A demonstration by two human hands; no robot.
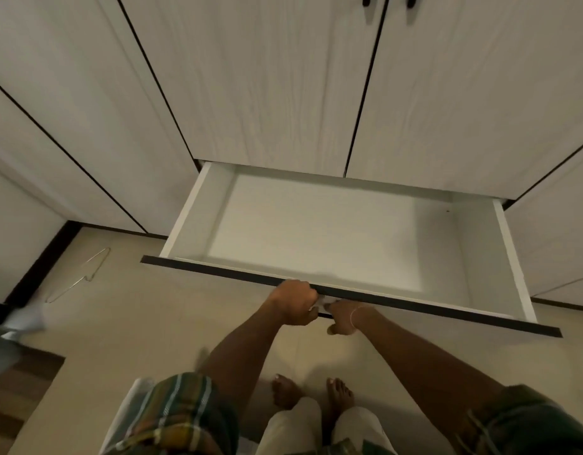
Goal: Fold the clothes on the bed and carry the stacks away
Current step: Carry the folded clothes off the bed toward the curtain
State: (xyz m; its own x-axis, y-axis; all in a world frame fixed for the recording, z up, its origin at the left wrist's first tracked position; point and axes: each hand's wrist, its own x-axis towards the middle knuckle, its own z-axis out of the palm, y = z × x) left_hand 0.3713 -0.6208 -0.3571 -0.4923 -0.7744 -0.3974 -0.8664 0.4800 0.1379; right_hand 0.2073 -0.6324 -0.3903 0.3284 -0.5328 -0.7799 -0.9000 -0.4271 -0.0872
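Observation:
A white drawer point(198, 205) at the foot of the wardrobe stands pulled out, and its pale bottom is bare. A dark strip point(447, 311) runs along the top of the drawer front. My left hand point(295, 302) grips that strip near its middle, fingers curled over it. Right beside it, my right hand point(344, 315) holds the drawer front, fingers hooked behind it and thumb pointing down. A pale folded cloth point(127, 412) shows at my left side against my plaid sleeve point(175, 418); I cannot tell how it is held.
Tall white wardrobe doors point(267, 87) with black handles rise behind the drawer. A thin wire hanger point(83, 274) lies on the beige floor to the left. A light blue cloth point(24, 320) hangs at the left edge. My bare feet point(313, 392) stand just before the drawer.

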